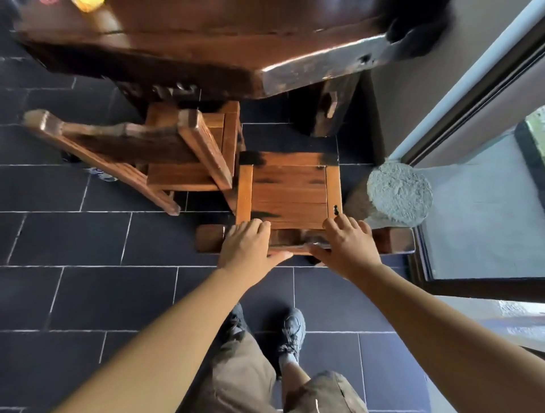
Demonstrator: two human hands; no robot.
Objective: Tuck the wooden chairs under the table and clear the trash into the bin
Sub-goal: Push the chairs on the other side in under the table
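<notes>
A wooden chair (289,191) stands right in front of me, its slatted seat facing the dark wooden table (188,50). My left hand (247,250) and my right hand (345,244) both grip the top rail of its backrest, fingers curled over the front. The seat's far edge lies just short of the table's edge. A second wooden chair (165,147) stands to the left, turned at an angle, its seat partly beneath the tabletop. A yellow object (87,4) rests on the table's far left corner, cut off by the frame.
A thick table leg (327,109) stands ahead to the right of the chair. A rough grey stone post (398,194) sits close to the chair's right side, by a sliding door frame (472,97). Dark floor tiles (88,294) spread left and behind. My shoes (290,327) are below.
</notes>
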